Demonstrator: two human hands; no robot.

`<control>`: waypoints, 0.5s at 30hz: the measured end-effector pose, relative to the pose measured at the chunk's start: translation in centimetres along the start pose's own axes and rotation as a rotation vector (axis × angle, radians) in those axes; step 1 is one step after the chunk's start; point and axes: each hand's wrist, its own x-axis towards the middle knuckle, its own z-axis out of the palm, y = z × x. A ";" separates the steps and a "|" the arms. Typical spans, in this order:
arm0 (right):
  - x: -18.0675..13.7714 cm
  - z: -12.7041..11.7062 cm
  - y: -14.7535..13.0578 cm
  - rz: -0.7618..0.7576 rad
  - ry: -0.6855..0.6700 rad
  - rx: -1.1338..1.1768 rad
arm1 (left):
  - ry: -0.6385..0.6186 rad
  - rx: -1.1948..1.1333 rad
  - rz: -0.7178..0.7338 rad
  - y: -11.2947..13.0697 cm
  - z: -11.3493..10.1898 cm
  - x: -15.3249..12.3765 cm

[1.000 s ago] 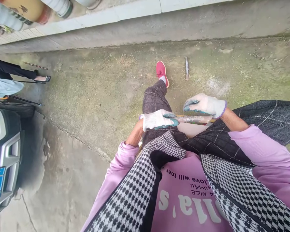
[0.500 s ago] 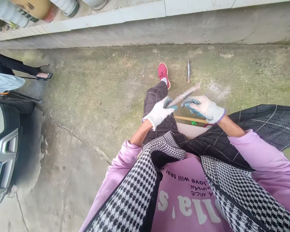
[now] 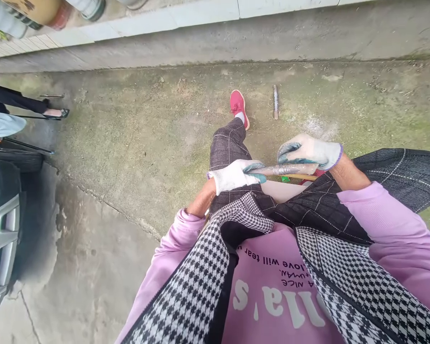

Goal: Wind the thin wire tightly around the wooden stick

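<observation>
I sit over a concrete yard, both hands in white gloves with blue-green fingertips. My left hand (image 3: pixel 235 176) is closed round the left end of a short grey wrapped stick (image 3: pixel 285 169) that lies level across my lap. My right hand (image 3: pixel 309 151) rests on the stick's right end, fingers curled over it. Just beneath the stick a thin yellow rod (image 3: pixel 298 177) runs the same way. My checked trouser leg and red shoe (image 3: pixel 239 107) stretch out ahead.
A second grey wrapped stick (image 3: pixel 275 102) lies on the ground beside the red shoe. A parked car (image 3: pixel 2 224) stands at the left edge. Another person's leg and dark shoe (image 3: pixel 53 113) show at far left. A kerb (image 3: pixel 186 19) runs along the top.
Half a second ago the stick pointed up and away, held mostly by my left hand. It has swung back level across my lap, and my right hand has come down onto its right end.
</observation>
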 end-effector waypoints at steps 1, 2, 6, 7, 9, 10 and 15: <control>-0.1 -0.2 0.0 0.021 0.002 -0.022 | -0.017 0.117 -0.004 0.2 0.3 0.2; -0.2 -0.2 0.0 0.036 0.001 -0.052 | -0.032 0.256 -0.023 0.4 0.6 0.4; -0.1 0.6 -0.6 0.069 0.051 -0.250 | 0.055 0.784 -0.166 1.5 1.7 1.3; -0.1 1.0 -0.9 0.067 0.089 -0.301 | 0.098 0.856 -0.194 1.8 1.8 1.4; -0.1 1.9 -1.4 0.053 0.178 -0.364 | 0.171 0.921 -0.244 2.2 1.8 1.6; -0.1 2.3 -1.6 0.044 0.221 -0.371 | 0.204 0.924 -0.271 2.3 1.7 1.6; -0.2 4.3 -2.2 0.004 0.336 -0.255 | 0.425 0.703 -0.356 2.2 0.8 1.6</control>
